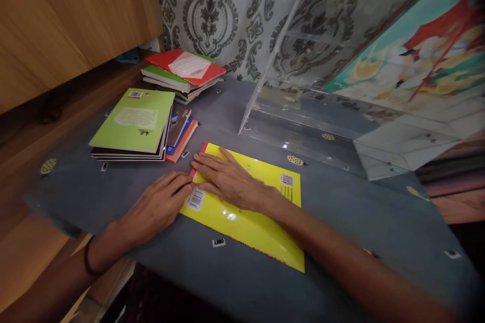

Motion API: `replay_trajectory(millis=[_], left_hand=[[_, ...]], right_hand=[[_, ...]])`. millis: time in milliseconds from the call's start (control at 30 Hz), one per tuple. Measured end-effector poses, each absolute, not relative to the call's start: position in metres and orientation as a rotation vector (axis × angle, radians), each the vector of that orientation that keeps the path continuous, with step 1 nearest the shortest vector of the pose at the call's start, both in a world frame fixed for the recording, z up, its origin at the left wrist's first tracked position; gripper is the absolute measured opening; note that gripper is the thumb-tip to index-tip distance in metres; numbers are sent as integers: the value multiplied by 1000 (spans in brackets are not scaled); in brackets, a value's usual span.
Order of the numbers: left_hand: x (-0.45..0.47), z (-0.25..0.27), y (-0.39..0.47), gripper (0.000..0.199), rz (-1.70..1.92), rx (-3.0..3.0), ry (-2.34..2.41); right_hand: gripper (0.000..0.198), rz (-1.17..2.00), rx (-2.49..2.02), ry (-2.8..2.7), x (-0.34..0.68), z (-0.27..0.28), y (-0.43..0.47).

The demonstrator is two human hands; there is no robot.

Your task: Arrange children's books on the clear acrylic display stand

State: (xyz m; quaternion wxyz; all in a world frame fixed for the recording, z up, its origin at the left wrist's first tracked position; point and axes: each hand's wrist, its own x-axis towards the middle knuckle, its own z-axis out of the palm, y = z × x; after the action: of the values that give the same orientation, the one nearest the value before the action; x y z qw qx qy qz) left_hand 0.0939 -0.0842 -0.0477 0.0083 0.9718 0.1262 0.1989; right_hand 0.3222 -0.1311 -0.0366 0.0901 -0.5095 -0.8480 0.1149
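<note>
A thin yellow book [261,229] with a red strip along its left edge lies on the grey tabletop. My right hand [231,179] rests flat across its cover, fingers stretched toward the red strip. At the book's left edge, my left hand [162,204] grips the border, its fingers bent and close together beside a white barcode label [196,199]. Under the left hand, part of the edge is hidden. A QR code [287,180] shows near the far right corner of the cover.
A stack topped by a light green book [132,121] stands left, with smaller books [181,133] beside it. Farther back is a pile under a red book [185,66]. A clear acrylic rack [261,81] holding a picture book [424,45] stands right. Wooden cabinet [76,25] upper left.
</note>
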Motion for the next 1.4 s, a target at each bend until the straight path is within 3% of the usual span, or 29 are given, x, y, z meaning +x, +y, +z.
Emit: replay_trajectory(millis=[500,767,967,1400], left_hand=[[92,-51,-83,30,655,3000,401],[126,-20,-61,20,324,3060,420],[162,-41,-36,24,473,3092,443],[162,-57,-32,36,589,3142,387]], right_hand=[[50,152,-1739,-2368,324,-46,-119],[55,364,-1633,-2245,335,-49,-113],[55,311,-1649,-1934,340,-59,-126],[58,185,-1972,-2102,338,-48,-165]])
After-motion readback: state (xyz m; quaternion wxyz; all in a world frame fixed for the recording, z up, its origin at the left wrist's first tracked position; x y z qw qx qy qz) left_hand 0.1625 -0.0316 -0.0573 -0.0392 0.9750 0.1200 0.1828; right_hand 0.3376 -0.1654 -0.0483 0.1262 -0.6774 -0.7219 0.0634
